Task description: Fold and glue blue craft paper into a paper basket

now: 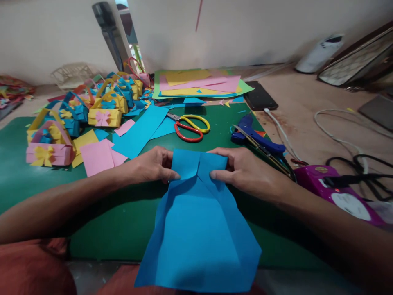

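A sheet of blue paper (199,237) spans the space between my hands, its long sides creased inward and its near end spreading wide toward me. At its far end two flaps are folded over and meet near the middle. My left hand (158,166) pinches the left flap, thumb on top and fingers behind. On the opposite side my right hand (235,168) grips the right flap the same way. Just beyond the paper lie scissors (193,127) with one red and one yellow handle. A blue glue gun (258,139) rests beyond my right hand.
Several small paper baskets (106,116) stand at the left on the green mat (123,221). Pink paper pieces (100,157) and a blue strip (141,131) lie nearby. Stacked coloured sheets (199,84), a phone (260,96), cables and a purple device (340,192) are farther off.
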Tool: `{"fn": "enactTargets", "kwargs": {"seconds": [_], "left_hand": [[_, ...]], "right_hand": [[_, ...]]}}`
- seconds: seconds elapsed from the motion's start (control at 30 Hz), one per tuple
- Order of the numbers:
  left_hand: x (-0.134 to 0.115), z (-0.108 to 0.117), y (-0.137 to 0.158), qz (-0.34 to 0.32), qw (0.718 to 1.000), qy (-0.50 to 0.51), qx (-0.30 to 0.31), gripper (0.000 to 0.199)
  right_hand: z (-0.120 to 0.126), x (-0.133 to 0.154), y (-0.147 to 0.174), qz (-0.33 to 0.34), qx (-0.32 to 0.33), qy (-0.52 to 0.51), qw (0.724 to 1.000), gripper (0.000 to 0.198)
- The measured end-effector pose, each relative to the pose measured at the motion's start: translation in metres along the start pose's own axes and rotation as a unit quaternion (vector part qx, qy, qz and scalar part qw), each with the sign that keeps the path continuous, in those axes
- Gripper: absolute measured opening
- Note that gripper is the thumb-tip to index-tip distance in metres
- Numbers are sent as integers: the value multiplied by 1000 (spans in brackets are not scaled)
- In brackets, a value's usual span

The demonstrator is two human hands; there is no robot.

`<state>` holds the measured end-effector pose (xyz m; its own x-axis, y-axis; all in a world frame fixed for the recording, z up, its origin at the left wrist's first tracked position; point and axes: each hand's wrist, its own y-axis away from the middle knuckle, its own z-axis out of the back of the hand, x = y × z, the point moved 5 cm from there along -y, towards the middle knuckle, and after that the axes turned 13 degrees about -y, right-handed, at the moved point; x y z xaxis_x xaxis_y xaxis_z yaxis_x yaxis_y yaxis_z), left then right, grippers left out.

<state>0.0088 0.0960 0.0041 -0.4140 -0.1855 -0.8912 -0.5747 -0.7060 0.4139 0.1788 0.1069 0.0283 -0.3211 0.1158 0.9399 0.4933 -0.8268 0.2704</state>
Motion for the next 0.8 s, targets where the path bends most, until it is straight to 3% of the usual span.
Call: {"fn": "enactTargets", "kwargs": {"seconds": [0.17, 0.47, 0.63, 0.8], "left_hand": [[-4, -8, 2, -6, 1000, -14, -4, 14], [-4, -10, 5, 51, 994, -22, -99, 24], [-6, -11, 6, 6, 995, -3, -98, 17], [-11, -3, 8, -13, 990, -59, -129, 51]], "right_hand": [[-3, 0, 3, 7, -5, 1, 1000, 26], [-7, 4, 7, 16, -10, -1, 1000, 26], [-5, 2, 9, 16, -18, 11, 1000, 25], [-1, 0, 8, 4, -25, 47, 999, 22]]}}
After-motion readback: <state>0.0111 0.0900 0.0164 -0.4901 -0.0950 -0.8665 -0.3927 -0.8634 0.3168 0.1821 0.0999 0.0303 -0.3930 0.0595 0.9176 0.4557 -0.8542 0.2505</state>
